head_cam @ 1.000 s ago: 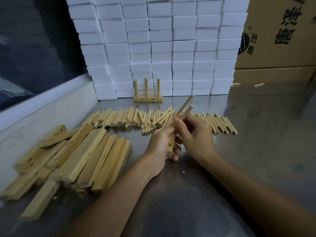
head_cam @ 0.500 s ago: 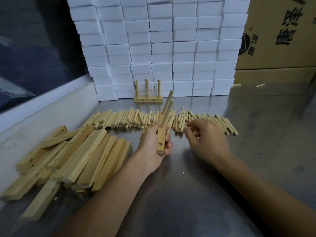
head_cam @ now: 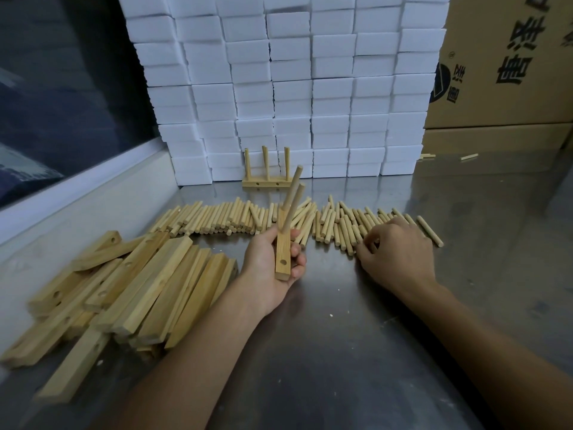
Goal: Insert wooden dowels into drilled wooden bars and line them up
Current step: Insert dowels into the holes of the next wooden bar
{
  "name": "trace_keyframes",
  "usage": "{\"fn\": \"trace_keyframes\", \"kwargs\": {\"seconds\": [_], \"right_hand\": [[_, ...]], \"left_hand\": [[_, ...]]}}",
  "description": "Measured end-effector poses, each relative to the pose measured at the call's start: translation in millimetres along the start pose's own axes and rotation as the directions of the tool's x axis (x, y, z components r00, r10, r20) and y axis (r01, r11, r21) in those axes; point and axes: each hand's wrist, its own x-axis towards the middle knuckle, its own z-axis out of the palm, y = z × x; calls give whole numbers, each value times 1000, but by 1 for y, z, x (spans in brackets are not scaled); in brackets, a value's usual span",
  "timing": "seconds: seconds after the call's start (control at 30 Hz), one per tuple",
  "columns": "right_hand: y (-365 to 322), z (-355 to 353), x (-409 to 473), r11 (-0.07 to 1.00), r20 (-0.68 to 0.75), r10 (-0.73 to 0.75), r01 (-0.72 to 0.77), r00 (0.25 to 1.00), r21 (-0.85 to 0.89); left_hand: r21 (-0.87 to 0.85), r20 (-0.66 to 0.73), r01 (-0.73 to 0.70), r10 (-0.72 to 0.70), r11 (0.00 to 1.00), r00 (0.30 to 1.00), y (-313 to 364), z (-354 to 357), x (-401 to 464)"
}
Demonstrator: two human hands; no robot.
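Note:
My left hand (head_cam: 268,262) grips a drilled wooden bar (head_cam: 282,256) held on end, with two dowels (head_cam: 294,193) standing out of it and one empty hole near its lower end. My right hand (head_cam: 397,256) rests palm down on the right part of the row of loose dowels (head_cam: 217,217), its fingers curled onto one of them. A pile of drilled bars (head_cam: 130,283) lies at the left. One finished bar with three upright dowels (head_cam: 266,173) stands at the back against the white blocks.
A wall of stacked white foam blocks (head_cam: 291,88) closes the back. Cardboard boxes (head_cam: 508,63) stand at the right rear, with two stray dowels (head_cam: 468,156) before them. A raised ledge (head_cam: 80,197) and a dark window run along the left of the metal table (head_cam: 341,352).
My right hand has left the bar and moved right and down onto the loose dowels. My left hand has turned the bar more upright, keeping hold of it.

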Motion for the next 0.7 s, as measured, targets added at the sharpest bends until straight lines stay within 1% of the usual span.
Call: {"fn": "trace_keyframes", "kwargs": {"seconds": [0.13, 0.27, 0.3, 0.37, 0.43, 0.47, 0.57, 0.7], "right_hand": [[-1, 3, -1, 999, 14, 23, -22, 1000, -37], [-1, -3, 0, 999, -77, 25, -22, 997, 33], [0, -5, 1, 997, -95, 24, -17, 995, 74], [-2, -7, 1, 971, -91, 24, -2, 996, 238], [-5, -6, -1, 907, -59, -5, 29, 998, 420], [-6, -6, -3, 874, -48, -29, 49, 998, 484], [-9, -5, -7, 805, -18, -83, 77, 996, 589], [-9, -2, -5, 754, 50, -98, 41, 994, 656]], "left_hand": [[-15, -1, 6, -6, 1000, 1000, 1, -1, 1], [-33, 8, 13, -13, 999, 1000, 1, -2, 0], [-37, 9, 14, -13, 999, 1000, 1, -2, 0], [-37, 10, 13, -13, 999, 1000, 1, -2, 1], [-31, 11, 12, -11, 999, 1000, 1, -3, 1], [-28, 11, 11, -10, 1000, 1000, 1, -3, 1], [-25, 15, 9, -9, 1000, 1000, 1, -3, 1], [-18, 21, 3, -3, 1000, 1000, 1, -3, 2]]}}
